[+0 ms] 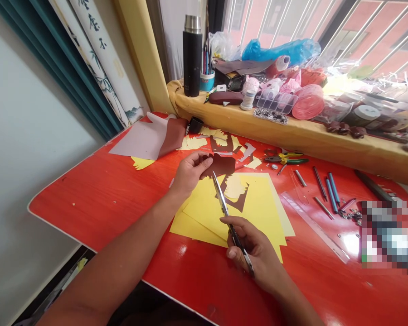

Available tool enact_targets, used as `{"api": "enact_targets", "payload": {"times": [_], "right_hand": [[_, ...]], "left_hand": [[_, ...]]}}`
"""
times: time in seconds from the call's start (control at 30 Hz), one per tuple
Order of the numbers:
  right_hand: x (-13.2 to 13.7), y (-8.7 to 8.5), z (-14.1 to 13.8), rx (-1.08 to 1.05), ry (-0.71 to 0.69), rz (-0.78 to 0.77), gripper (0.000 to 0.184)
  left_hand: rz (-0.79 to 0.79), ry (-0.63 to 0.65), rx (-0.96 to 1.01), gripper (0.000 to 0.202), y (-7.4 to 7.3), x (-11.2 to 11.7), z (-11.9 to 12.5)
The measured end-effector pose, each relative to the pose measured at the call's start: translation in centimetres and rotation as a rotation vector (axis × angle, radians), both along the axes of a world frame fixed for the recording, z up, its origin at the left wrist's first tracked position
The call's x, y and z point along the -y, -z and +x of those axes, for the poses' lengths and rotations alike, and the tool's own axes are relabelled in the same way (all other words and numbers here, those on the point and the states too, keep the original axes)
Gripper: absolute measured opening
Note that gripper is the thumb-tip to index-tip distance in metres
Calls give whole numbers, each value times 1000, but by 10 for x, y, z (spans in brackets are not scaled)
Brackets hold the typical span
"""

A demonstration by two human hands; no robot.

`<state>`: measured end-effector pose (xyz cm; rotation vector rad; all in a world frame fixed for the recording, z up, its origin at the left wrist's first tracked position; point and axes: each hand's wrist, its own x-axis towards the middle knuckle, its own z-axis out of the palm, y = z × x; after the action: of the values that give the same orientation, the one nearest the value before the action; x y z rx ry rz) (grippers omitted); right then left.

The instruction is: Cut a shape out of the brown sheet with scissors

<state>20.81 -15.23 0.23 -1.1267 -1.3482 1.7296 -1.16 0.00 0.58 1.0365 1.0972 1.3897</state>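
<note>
My left hand (189,173) pinches a dark brown paper cutout (219,165) at its left edge, above the red table (88,217). My right hand (255,251) grips a pair of steel scissors (227,213). Their long blades point up and away from me, with the tips at the lower edge of the cutout. Under the scissors lie yellow card sheets (255,213), and a brown-edged shape (236,194) rests on them. Yellow and brown paper scraps (207,140) are scattered beyond.
A folded grey and brown sheet (146,138) lies at the far left of the table. Pliers (285,158), a clear ruler (309,222) and several rods and pens (329,190) lie to the right. A black flask (192,56) and assorted craft supplies crowd the yellow-covered ledge (258,131).
</note>
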Motion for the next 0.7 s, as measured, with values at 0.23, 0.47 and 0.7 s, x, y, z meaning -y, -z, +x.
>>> {"api": "enact_targets", "payload": {"times": [0.23, 0.47, 0.7], "right_hand": [[1, -2, 0, -20, 4, 8, 66], [-1, 3, 2, -32, 7, 30, 65], [0, 3, 2, -45, 14, 41, 63]], "left_hand": [[-14, 39, 24, 35, -4, 4, 5], [-20, 62, 48, 35, -5, 7, 8], [4, 79, 87, 33, -3, 6, 9]]}}
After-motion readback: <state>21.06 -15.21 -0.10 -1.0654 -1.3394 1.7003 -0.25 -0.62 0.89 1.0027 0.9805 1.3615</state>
